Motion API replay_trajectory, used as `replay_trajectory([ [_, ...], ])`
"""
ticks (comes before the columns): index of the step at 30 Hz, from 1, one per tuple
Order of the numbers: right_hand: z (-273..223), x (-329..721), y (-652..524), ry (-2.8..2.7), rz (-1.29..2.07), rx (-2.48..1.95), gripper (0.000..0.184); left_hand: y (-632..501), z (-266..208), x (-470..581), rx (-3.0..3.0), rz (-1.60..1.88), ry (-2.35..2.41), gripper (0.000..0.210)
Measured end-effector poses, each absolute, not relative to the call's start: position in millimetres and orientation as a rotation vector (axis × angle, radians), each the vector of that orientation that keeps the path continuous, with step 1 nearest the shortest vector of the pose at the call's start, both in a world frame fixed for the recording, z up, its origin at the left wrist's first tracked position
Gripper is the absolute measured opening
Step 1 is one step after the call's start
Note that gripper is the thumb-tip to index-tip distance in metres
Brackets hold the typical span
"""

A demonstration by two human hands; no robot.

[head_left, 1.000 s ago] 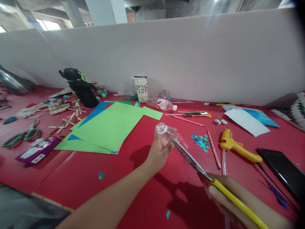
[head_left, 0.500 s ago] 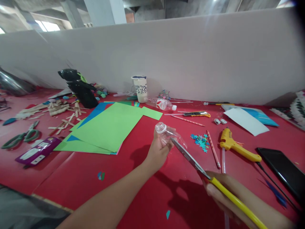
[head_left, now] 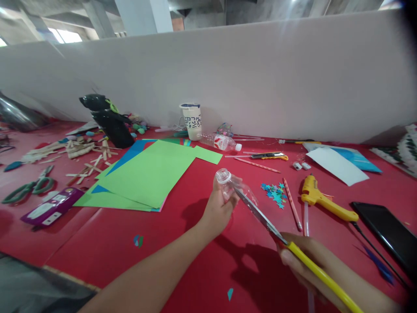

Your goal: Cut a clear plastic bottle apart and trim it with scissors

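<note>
My left hand is wrapped round a clear plastic bottle piece, its neck ring pointing up and toward the left. The lower edge of this piece looks cut, though its outline is hard to see. In my right hand are scissors with yellow handles. Their blades reach up and left to the bottle piece, with the tips at its plastic beside my left thumb. The blades look nearly closed. Some of my right fingers are hidden behind the handle.
Green paper sheets lie left of my hands. To the right are star sequins, a pencil, a yellow glue gun and a phone. Farther back lie a cutter knife, another bottle and a cup.
My left hand and the bottle piece have shifted slightly right and down. The scissors' blades are a little nearer together; their tips still meet the plastic.
</note>
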State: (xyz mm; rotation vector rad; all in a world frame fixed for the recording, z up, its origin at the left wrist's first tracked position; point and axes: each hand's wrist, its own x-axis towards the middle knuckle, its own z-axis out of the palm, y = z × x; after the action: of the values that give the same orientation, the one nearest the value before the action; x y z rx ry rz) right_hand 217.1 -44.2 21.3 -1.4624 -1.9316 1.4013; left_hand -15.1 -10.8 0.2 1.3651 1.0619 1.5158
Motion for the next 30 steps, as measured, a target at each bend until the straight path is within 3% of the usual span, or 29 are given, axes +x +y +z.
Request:
replay_trajectory([
  [9,27.7,209.0,-46.5,-1.875,1.565,-1.543,0.064,-13.7,0.0,-11.0,1.388,1.492,1.089,0.038],
  [15,30.1,208.3,-41.6,-1.960,1.668,-1.464,0.059,-14.1,2.8,-9.9,1.376,1.496,1.077,0.029],
  [30,26.2,210.9,-40.2,-1.956,1.681,-1.407,0.057,-13.9,1.8,-9.1,1.320,1.512,0.973,0.034],
])
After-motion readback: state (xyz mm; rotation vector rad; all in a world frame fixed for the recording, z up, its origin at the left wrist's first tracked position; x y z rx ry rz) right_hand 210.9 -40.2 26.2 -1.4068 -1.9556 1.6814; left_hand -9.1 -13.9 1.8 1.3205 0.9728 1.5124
